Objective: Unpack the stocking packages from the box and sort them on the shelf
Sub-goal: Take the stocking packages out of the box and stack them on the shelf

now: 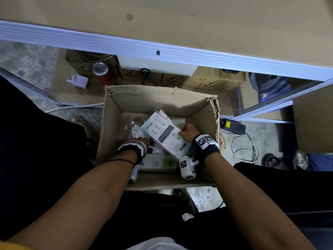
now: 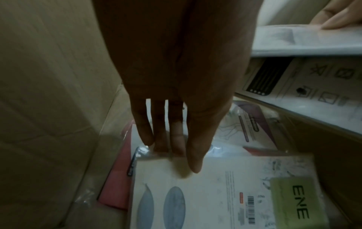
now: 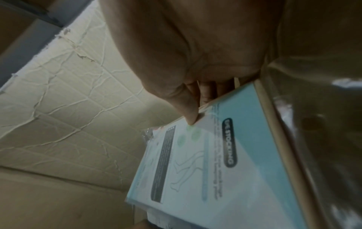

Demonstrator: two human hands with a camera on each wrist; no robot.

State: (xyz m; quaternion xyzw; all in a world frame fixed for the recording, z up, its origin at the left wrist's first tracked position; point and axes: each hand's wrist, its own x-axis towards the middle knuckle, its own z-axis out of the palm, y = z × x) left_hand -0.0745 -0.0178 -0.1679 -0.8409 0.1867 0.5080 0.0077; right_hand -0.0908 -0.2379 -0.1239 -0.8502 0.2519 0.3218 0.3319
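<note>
Stocking package pinched by right hand fingers.

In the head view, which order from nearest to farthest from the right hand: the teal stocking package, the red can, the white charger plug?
From the right hand:
1. Teal stocking package: inside the cardboard box, held at its edge by this hand.
2. Red can: past the box's far left corner, on the low shelf.
3. White charger plug: left of the can, farthest.
</note>
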